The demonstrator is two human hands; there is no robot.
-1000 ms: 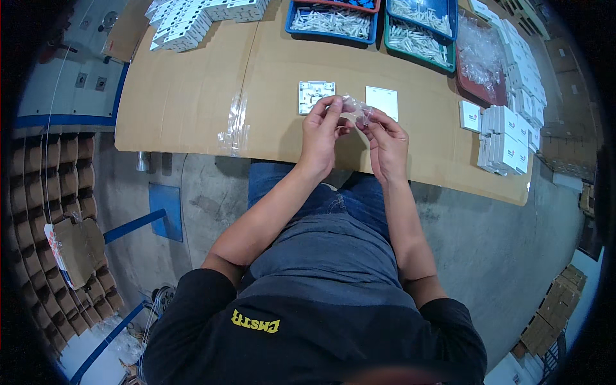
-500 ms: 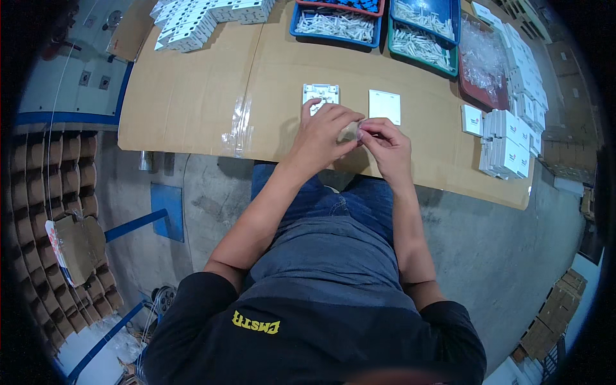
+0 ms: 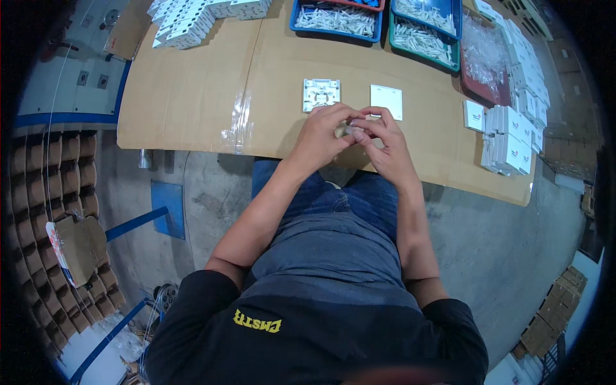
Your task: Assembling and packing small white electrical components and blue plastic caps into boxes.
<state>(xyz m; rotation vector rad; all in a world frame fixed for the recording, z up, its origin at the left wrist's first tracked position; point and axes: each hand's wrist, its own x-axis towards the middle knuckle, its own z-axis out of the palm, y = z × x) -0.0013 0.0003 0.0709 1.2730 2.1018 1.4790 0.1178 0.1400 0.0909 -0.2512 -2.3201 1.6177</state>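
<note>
My left hand and my right hand meet over the table's near edge. Their fingertips are pinched on a small see-through piece that looks like a little plastic bag; the fingers cover most of it, and its contents cannot be made out. Just beyond my left hand lies a white square frame with fittings on its inner face. A plain white square plate lies flat beyond my right hand, apart from the frame.
Cardboard covers the table. At the far side stand a blue tray and a green tray of small white parts. A red tray holds clear plastic bags. White boxes are stacked right and far left.
My right fingers have shifted their grip on the see-through piece, curling more over it. My left fingers have drawn back off the white frame, uncovering more of it.
</note>
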